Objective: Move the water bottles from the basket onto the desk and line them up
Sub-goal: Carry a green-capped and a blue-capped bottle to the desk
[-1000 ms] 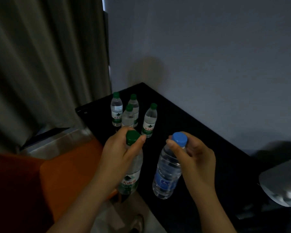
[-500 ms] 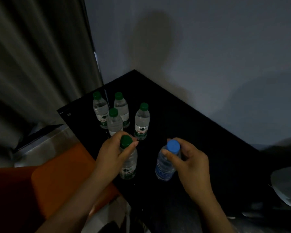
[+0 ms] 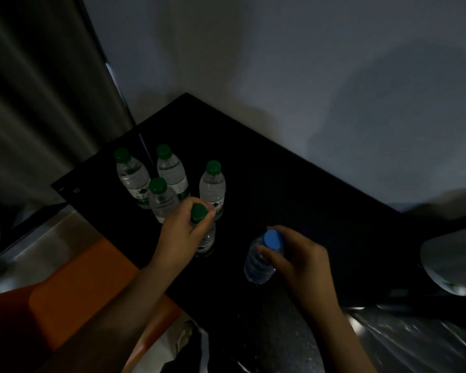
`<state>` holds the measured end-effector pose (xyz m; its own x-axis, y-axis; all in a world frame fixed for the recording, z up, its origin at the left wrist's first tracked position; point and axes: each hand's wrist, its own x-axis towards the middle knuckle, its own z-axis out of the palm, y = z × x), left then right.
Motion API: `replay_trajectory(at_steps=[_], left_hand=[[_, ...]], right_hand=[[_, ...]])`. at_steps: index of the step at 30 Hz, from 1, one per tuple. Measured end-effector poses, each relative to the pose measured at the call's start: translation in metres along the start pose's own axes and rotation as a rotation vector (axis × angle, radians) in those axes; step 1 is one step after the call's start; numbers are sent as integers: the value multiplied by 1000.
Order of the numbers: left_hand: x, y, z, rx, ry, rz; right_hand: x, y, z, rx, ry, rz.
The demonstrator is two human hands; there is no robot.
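Two bottles in hand at lower centre: right hand (image 3: 296,261) has its grip pinched round the neck of the blue-capped bottle (image 3: 258,265), and left hand (image 3: 182,235) has its grip clenched round the neck of a green-capped bottle (image 3: 207,238). Both are held from the top so the bases land flat on the black counter (image 3: 293,189); contact is unclear in this light. Further back, four more bottles (image 3: 171,170) stand upright in a loose cluster, not a line, crowding the left-hand placement; orange seat (image 3: 78,286) lower left, curtain (image 3: 38,90) upper left, basket not identifiable.
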<state>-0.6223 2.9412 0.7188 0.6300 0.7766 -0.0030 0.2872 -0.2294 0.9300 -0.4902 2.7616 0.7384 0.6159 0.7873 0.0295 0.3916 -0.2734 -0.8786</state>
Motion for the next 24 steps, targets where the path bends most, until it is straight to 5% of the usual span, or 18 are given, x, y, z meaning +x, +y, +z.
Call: replay_trajectory(at_steps=[24], left_hand=[[28,-30,-1,87,-2,64]], right_hand=[[54,0,34,-213,-71,15]])
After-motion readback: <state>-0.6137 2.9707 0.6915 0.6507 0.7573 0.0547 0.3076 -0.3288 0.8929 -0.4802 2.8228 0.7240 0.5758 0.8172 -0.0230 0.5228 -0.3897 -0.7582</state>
